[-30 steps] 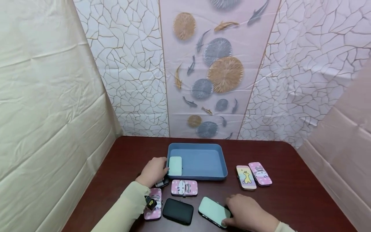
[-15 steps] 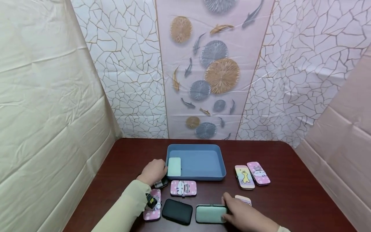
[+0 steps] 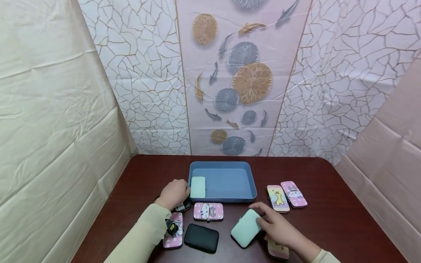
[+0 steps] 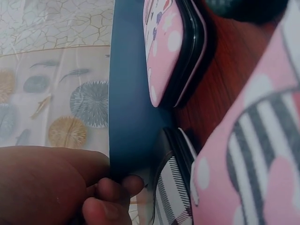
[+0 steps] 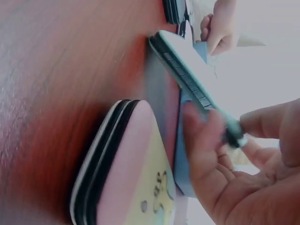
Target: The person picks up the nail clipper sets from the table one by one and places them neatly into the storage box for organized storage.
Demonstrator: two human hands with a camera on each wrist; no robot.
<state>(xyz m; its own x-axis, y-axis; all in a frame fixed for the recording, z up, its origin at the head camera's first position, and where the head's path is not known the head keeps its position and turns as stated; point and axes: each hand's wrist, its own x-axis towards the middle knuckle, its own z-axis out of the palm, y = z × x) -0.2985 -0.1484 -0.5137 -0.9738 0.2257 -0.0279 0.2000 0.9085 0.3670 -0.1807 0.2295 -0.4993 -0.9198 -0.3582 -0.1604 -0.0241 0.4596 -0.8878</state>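
Observation:
In the head view my left hand (image 3: 173, 194) is at the left wall of a blue tray (image 3: 246, 200). Its curled fingers pinch the tray's edge in the left wrist view. A mint-green case (image 3: 198, 187) lies inside the tray's left end. My right hand (image 3: 276, 224) holds a second mint case (image 3: 246, 228) by one end, between thumb and fingers. This case is tilted above the table, its hinge side showing in the right wrist view. Below the right hand lies a pink-and-yellow giraffe case (image 5: 136, 183), partly covered in the head view.
A pink cartoon case (image 3: 208, 212) lies before the tray, with a black case (image 3: 201, 238) nearer. Another pink case (image 3: 173, 237) and a plaid case (image 4: 172, 192) lie by the left arm. A giraffe case (image 3: 278, 199) and pink case (image 3: 294, 194) lie at right.
My right hand has turned the mint case from lying crosswise to a steep slant and lifted it. The giraffe case beneath has come into view. My left hand stays at the tray.

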